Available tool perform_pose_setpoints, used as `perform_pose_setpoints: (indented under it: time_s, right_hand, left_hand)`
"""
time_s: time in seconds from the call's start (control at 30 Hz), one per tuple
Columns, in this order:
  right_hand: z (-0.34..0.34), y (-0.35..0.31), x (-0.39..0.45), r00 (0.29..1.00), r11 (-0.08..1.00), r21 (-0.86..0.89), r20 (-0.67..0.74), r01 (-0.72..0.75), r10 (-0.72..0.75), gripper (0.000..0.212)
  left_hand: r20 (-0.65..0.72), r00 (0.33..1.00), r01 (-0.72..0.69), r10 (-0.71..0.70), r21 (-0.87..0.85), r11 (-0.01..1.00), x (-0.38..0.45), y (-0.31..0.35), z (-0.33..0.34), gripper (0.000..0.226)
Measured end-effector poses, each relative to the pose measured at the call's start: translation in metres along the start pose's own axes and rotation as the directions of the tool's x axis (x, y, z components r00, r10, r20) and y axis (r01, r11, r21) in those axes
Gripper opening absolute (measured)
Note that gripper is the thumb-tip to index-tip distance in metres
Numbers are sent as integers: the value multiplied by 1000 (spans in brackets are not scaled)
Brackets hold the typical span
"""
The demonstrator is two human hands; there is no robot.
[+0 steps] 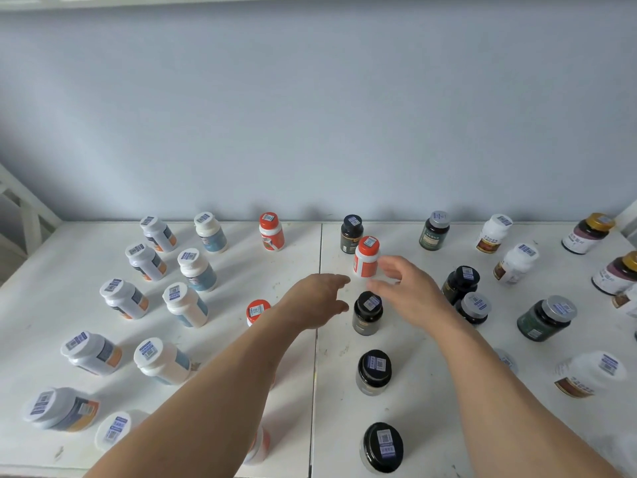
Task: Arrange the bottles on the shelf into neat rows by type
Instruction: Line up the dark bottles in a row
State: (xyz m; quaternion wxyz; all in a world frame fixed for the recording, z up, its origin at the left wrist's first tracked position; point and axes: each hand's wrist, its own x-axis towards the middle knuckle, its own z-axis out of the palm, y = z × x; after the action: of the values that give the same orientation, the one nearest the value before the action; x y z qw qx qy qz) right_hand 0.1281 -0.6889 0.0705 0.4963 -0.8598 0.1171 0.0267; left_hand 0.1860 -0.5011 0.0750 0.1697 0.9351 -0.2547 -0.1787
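Two hands out over white shelf, both empty, fingers loose and spread. Stray orange-capped white-and-orange plastic bottle stands upright just beyond right hand, near its fingertips, apart from them. Left hand farther off, bottle ahead and to its right. Right hand nearer, likely the one to take it. Black-capped dark bottle upright between hands.

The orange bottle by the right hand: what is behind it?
Behind the orange bottle stands a black bottle, partly covered by it; its lower right side is hidden.
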Motion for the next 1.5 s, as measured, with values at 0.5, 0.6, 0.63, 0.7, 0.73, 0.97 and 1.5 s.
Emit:
perform_pose_setpoints:
  time_s: [0.5, 0.6, 0.63, 0.7, 0.73, 0.97, 1.5]
  right_hand:
    - [5, 2, 90, 997, 987, -157, 68, -36, 47, 51]
    - [5, -4, 91, 999, 983, -180, 23, -23, 27, 45]
    - [5, -6, 90, 1000, 985, -175, 12, -10, 12, 43]
    - [4, -8, 88, 1000, 987, -158, -7, 11, -12, 40]
    - [5, -10, 86, 1000, 989, -150, -13, 14, -16, 39]
    - [8, -32, 79, 998, 996, -79, -51, 32, -36, 45]
    - [-7, -42, 70, 989, 986, -160, -145, -34, 11, 49]
  left_hand:
    - [-28, 999, 41, -43, -86, 995, 48, -22, -10, 61]
    - [-2, 999, 50, -51, -137, 989, 56, -26, -9, 63]
    - [9, 999, 50, -49, -155, 987, 59, -27, -8, 65]
    - [41, 998, 55, -47, -200, 978, 61, -28, -7, 68]
    - [55, 997, 59, -48, -233, 971, 61, -28, -7, 70]
    - [119, 993, 64, -5, -497, 865, 60, -24, -14, 40]
    - [289, 945, 105, 152, -709, 697, 60, -17, -29, 36]
